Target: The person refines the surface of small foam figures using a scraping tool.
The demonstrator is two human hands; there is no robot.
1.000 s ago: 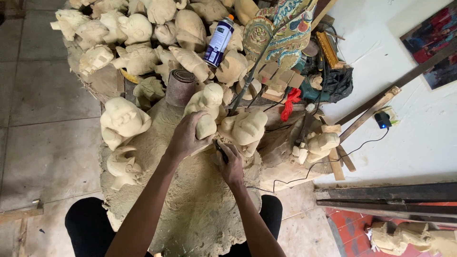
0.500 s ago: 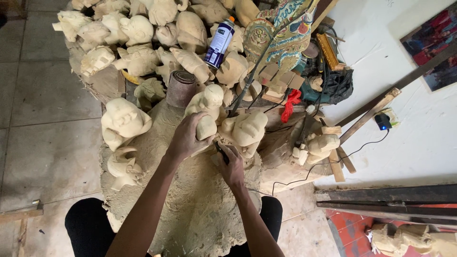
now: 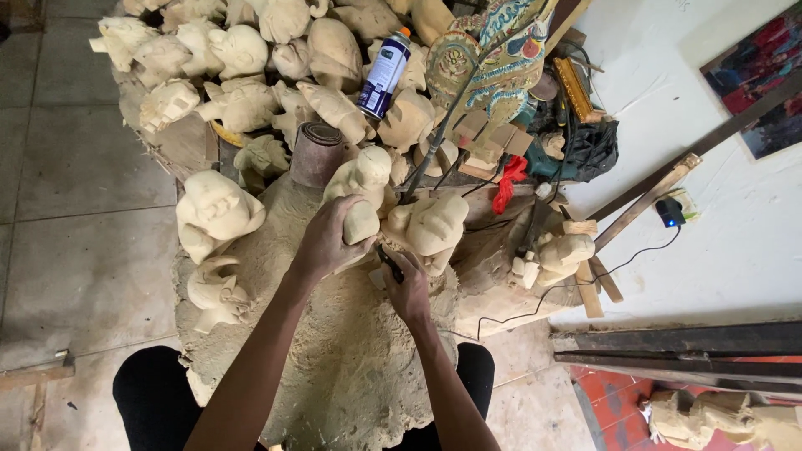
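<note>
Pale wood carving (image 3: 361, 219) gripped by left hand (image 3: 322, 242), right hand (image 3: 407, 288) curled around dark tool (image 3: 389, 263)

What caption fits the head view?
Left hand grips a pale wooden carving; right hand works it with a dark tool.

A spray can (image 3: 384, 73) lies on a heap of carvings (image 3: 242, 58) behind the held carving (image 3: 361, 200); a sandpaper roll (image 3: 317, 154) stands just left of it, a wall (image 3: 735, 209) to the right
</note>
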